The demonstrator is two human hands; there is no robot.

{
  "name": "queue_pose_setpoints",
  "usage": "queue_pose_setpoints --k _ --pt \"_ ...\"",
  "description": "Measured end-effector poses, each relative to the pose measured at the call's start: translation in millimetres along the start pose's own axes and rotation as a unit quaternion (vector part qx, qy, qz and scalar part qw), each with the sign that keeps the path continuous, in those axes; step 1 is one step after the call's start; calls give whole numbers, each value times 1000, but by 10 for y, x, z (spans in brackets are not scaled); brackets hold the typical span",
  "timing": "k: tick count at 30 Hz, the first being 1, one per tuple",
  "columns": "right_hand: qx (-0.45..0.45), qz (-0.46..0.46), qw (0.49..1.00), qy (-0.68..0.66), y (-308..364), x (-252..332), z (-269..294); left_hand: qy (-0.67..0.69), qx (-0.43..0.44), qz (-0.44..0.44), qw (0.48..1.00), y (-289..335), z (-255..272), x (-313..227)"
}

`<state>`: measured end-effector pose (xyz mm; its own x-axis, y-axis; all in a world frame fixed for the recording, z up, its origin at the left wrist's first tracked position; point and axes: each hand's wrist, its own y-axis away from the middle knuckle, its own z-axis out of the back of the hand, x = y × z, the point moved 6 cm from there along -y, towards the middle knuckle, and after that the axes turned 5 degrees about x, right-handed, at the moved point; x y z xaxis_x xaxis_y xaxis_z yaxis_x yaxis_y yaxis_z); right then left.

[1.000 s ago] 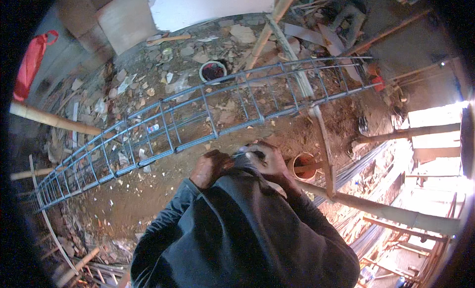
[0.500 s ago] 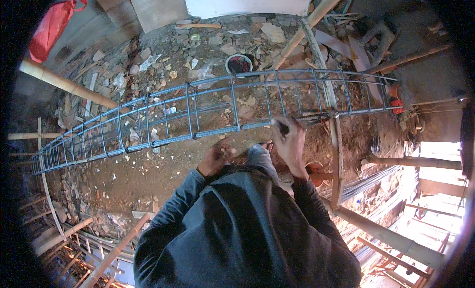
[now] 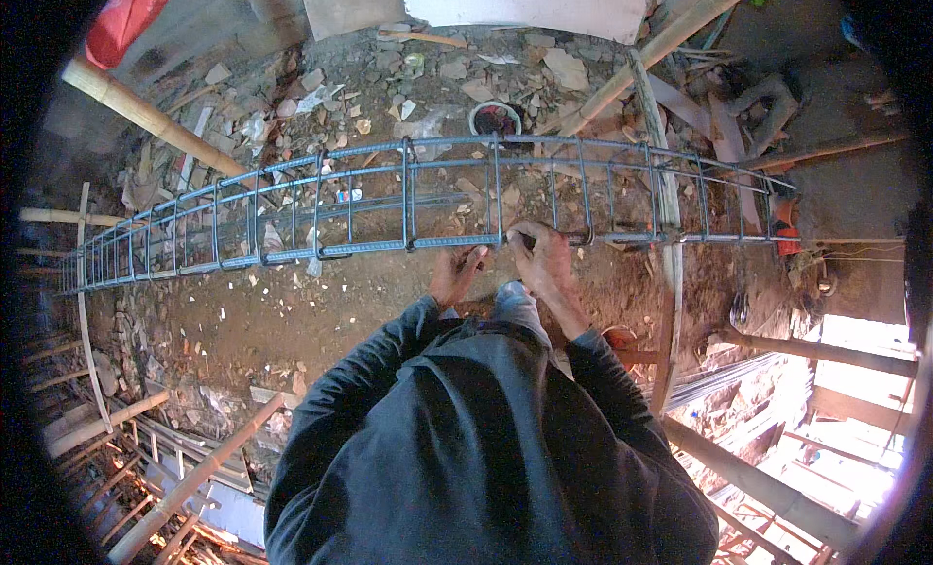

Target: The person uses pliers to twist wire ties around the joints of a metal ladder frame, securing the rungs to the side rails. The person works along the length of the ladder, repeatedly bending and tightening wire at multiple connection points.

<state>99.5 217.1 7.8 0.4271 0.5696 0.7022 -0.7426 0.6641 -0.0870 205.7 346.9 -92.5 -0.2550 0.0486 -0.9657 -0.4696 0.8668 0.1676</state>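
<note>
A long rebar cage (image 3: 360,246) of straight bars and square stirrups spans the view in front of me. My right hand (image 3: 549,269) is at its near bar beside a stirrup, thumb and fingers curled together over the steel. Just left of it and slightly below the same bar is my left hand (image 3: 455,275), its fingers bent inward in a pinch. Whatever either pinch holds is too small or hidden to name.
A wooden post (image 3: 671,215) crosses the cage at the right, and a thin upright pole (image 3: 89,312) at the left. Beyond lie rubble and a white bucket (image 3: 495,120) with dark contents. Bamboo poles (image 3: 155,115) jut in, and an orange bucket (image 3: 619,338) stands near my right forearm.
My right hand has come down from a raised position onto the near bar. The left hand has moved forward and right, close under the bar. The view has shifted slightly.
</note>
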Motion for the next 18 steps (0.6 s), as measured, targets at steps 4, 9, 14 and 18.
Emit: queue_pose_setpoints --k 4,9,14,18 --pt "-1 -31 999 9 242 132 31 28 14 112 993 140 -87 -26" --pt "-34 -117 945 -305 462 43 -216 250 33 194 948 215 -237 167" --pt "-65 -110 978 -164 552 -213 -280 -2 136 90 987 231 -142 167" --pt "-101 -69 980 -157 606 -250 -318 243 32 260 934 287 -187 201"
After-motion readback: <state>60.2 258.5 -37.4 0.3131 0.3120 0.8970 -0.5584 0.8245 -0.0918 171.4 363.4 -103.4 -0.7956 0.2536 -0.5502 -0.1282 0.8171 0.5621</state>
